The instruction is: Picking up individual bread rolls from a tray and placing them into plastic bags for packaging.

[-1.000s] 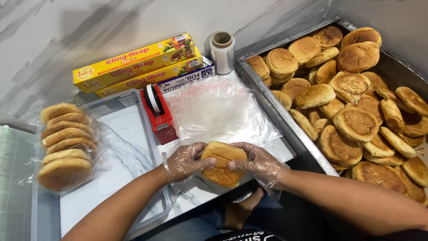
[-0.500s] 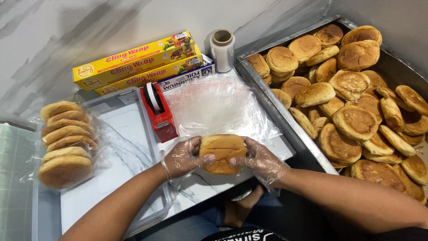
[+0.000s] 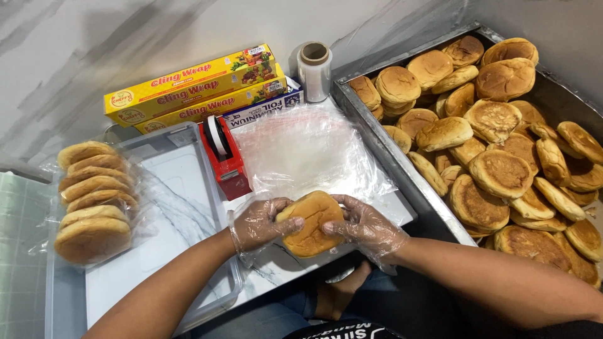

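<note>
A stack of golden-brown buns [image 3: 312, 223] sits at the near edge of the white counter, gripped from both sides. My left hand [image 3: 259, 224], in a thin clear glove, presses its left side with the thumb on top. My right hand [image 3: 362, 226], also gloved, holds the right side. Just beyond the buns lies a pile of clear plastic bags [image 3: 308, 150], flat on the counter.
A metal tray [image 3: 392, 157] on the right holds several loose buns [image 3: 496, 169]. A bagged row of buns [image 3: 91, 201] lies in a clear bin [image 3: 188, 163] at left. A red tape dispenser [image 3: 225, 157], yellow wrap boxes [image 3: 188, 85] and a film roll [image 3: 314, 69] stand behind.
The stack of buns has been squared up between both hands and shifted slightly; the hands stay at the counter's near edge. Nothing else has moved.
</note>
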